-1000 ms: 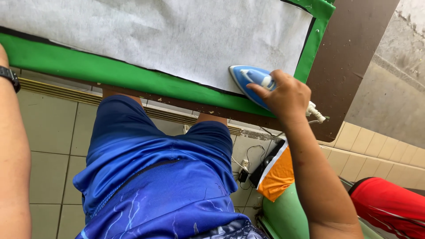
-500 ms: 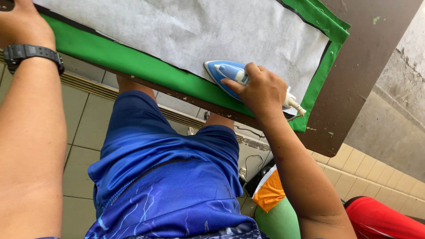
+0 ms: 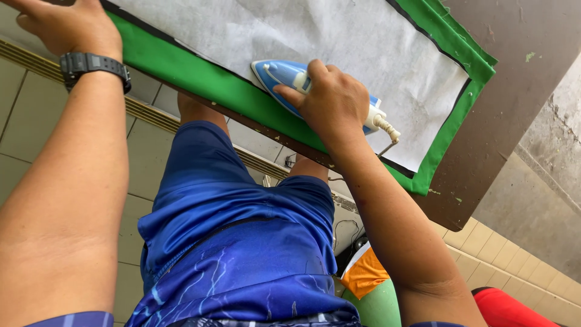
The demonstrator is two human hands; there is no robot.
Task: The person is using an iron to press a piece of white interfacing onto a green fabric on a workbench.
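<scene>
- The right hand grips the blue-and-white iron, which has slid leftward along the near edge of the white cloth since a second ago.
- The iron now sits where the white cloth meets the green fabric, on the brown surface.
- The left hand, black watch at the wrist, has come into view at far left, pressing flat and holding nothing.
- Pressing looks mid-pass.

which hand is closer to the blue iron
Right. The right hand grips the blue iron on the white sheet; the left hand presses the far end, apart from it.
</scene>
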